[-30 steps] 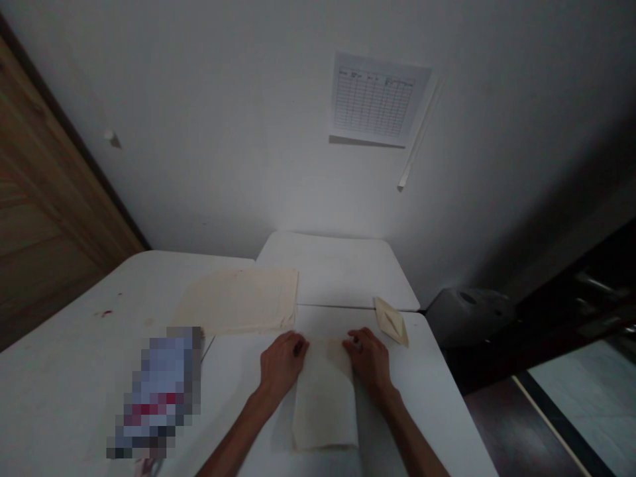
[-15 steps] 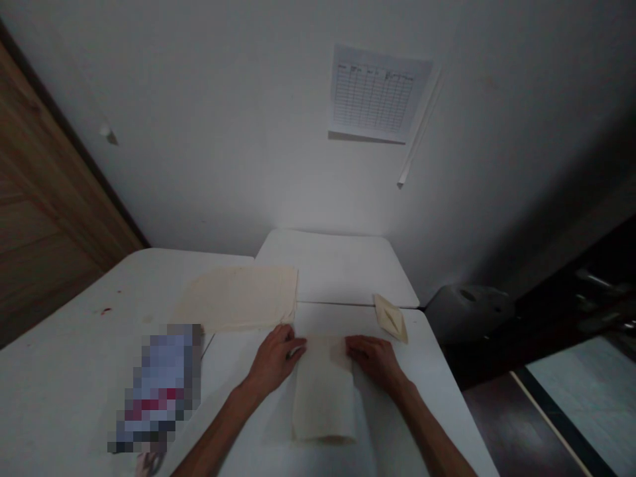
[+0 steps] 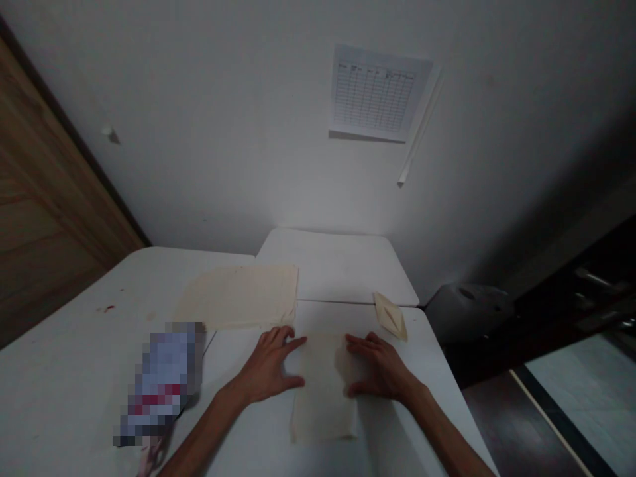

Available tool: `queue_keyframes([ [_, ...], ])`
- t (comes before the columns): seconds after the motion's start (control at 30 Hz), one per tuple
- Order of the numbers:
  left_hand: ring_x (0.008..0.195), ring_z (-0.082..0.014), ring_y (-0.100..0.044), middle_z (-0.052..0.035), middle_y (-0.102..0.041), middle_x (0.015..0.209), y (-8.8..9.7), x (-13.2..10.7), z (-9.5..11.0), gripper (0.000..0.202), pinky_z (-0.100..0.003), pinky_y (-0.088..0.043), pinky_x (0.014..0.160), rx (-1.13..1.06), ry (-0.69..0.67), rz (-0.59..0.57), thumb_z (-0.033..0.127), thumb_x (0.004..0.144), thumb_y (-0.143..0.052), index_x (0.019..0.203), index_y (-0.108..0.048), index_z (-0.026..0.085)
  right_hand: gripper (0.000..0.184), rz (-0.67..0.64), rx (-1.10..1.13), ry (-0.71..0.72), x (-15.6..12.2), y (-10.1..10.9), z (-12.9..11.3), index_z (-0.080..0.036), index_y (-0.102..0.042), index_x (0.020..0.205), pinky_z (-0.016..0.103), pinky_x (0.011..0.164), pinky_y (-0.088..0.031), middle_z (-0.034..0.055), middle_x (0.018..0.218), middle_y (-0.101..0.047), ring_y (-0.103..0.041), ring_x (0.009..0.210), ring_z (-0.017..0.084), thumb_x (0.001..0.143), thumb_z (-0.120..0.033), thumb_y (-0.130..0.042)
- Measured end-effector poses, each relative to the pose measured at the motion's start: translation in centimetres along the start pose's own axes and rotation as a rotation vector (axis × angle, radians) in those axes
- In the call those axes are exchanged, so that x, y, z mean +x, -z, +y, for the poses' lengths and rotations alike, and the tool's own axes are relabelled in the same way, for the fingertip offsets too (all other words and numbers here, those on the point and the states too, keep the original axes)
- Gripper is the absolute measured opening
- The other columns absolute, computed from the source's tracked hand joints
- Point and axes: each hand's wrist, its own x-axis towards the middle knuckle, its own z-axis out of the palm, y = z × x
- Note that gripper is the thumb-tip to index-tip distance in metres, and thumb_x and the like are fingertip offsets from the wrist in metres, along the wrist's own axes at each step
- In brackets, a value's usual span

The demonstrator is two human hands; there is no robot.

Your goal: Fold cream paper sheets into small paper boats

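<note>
White tabletop (image 3: 64,371): left hand (image 3: 267,372) and right hand (image 3: 381,372), each grip spread flat, press folded sheet (image 3: 322,404) at nine and three o'clock; even outward pressure should flatten it best.

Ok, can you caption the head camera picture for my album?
Left hand and right hand rest on the side edges of a cream sheet on the white table, paper stack behind.

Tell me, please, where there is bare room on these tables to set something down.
The far table behind the paper stack is bare. So is the left table, between the wooden panel and the blurred object. Crowded: the middle, where the left hand and right hand rest on the folded sheet, a small folded piece just beyond.
</note>
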Motion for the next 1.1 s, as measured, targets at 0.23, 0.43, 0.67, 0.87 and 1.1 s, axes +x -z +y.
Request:
queue_keyframes([
  [0.23, 0.121, -0.0317, -0.040, -0.0081, -0.047, 0.132, -0.4, -0.2, -0.3, 0.087, -0.044, -0.030, 0.101, 0.018, 0.014, -0.006, 0.052, 0.058, -0.080, 0.136, -0.046, 0.032, 0.098, -0.037, -0.045, -0.033, -0.5, -0.1, -0.3, -0.025, -0.053, 0.132, 0.047, 0.104, -0.030, 0.0065, 0.145, -0.041, -0.043, 0.120, 0.034, 0.047, -0.064, -0.081],
  [0.43, 0.126, -0.0321, -0.038, -0.0086, -0.045, 0.137, -0.3, -0.2, 0.0, 0.069, -0.046, -0.031, 0.102, -0.037, -0.012, 0.010, 0.048, 0.069, -0.076, 0.131, -0.051, 0.031, 0.090, -0.013, -0.046, -0.048, -0.4, 0.1, -0.6, -0.025, -0.058, 0.126, 0.046, 0.103, -0.031, 0.0053, 0.144, -0.044, -0.044, 0.120, 0.034, 0.047, -0.059, -0.083],
  [0.67, 0.119, -0.0246, -0.047, -0.0057, -0.056, 0.125, -1.4, -1.5, 1.4, 0.017, -0.043, -0.035, 0.100, -0.156, -0.138, 0.047, 0.030, 0.090, -0.057, 0.102, -0.069, 0.030, 0.049, 0.031, -0.012, -0.034, -1.5, -0.7, -0.9, -0.031, -0.069, 0.108, 0.042, 0.099, -0.035, 0.0011, 0.134, -0.055, -0.048, 0.117, 0.029, 0.063, -0.045, -0.081],
  [0.87, 0.128, -0.0309, -0.040, -0.0069, -0.047, 0.139, -1.3, -2.8, 1.3, 0.046, -0.050, -0.033, 0.103, -0.135, -0.125, 0.010, 0.044, 0.075, -0.072, 0.119, -0.062, 0.032, 0.060, -0.006, -0.022, -0.035, -2.3, -0.5, -1.4, -0.031, -0.064, 0.117, 0.045, 0.101, -0.031, 0.0015, 0.140, -0.049, -0.044, 0.121, 0.032, 0.062, -0.050, -0.080],
  [1.1, 0.137, -0.0335, -0.029, -0.0067, -0.030, 0.152, -0.7, -3.9, 1.2, 0.081, -0.056, -0.019, 0.111, -0.134, -0.092, -0.125, 0.054, 0.061, -0.079, 0.134, -0.048, 0.034, 0.078, -0.056, -0.027, -0.016, -2.5, -0.1, -1.4, -0.028, -0.058, 0.124, 0.045, 0.106, -0.025, 0.0034, 0.144, -0.044, -0.037, 0.128, 0.032, 0.055, -0.059, -0.080],
])
